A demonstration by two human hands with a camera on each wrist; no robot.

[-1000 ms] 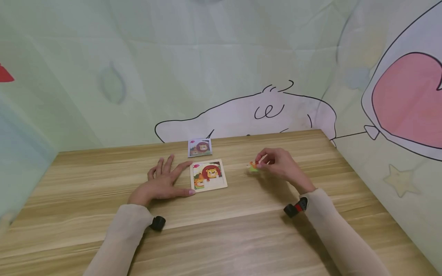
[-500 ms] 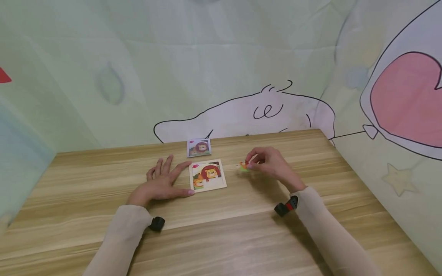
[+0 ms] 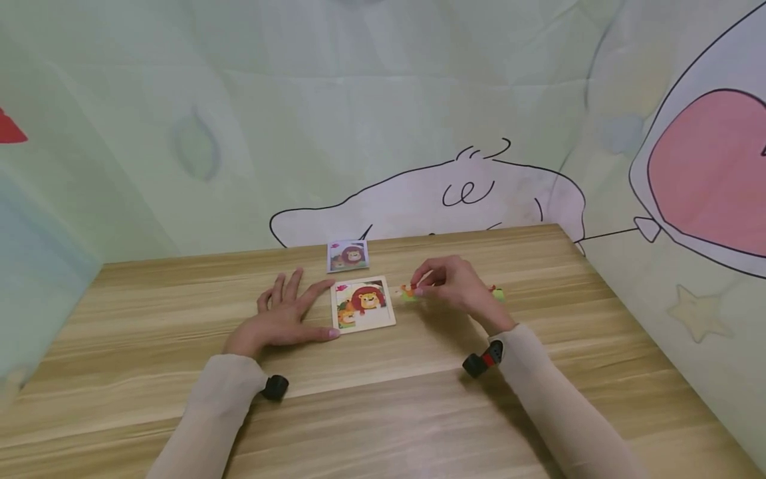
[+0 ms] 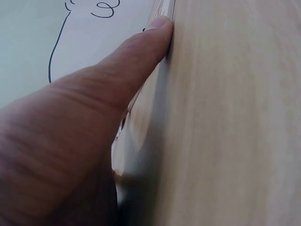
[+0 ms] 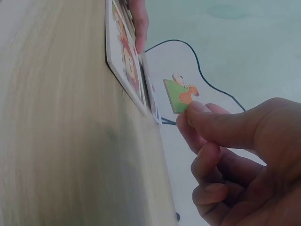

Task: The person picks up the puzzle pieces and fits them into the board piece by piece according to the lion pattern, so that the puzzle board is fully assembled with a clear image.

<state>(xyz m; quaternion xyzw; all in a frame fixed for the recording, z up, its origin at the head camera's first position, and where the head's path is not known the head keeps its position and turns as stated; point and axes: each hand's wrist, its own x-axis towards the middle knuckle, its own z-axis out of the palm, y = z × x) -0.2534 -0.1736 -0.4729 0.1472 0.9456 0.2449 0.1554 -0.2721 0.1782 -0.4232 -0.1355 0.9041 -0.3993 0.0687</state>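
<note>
A square puzzle board (image 3: pixel 372 320) with a lion picture lies on the table, and its lower right area is bare and pale. My left hand (image 3: pixel 281 320) is spread at the board's left side, with thumb and index finger touching its edge. In the left wrist view the thumb (image 4: pixel 127 63) lies straight against that edge. Just right of the board, my right hand (image 3: pixel 456 287) pinches a green and orange puzzle piece (image 5: pixel 175 96) between thumb and index finger, held above the table. Another green and red piece (image 3: pixel 499 293) shows partly behind the right wrist.
A picture card (image 3: pixel 348 256) with the same lion design lies behind the board, near the back edge of the wooden table (image 3: pixel 371 412). Behind the table hangs a pale printed cloth (image 3: pixel 359 120).
My right hand has moved left with the puzzle piece, closer to the board. Another piece now shows behind its wrist. The left hand has stayed at the board's edge.
</note>
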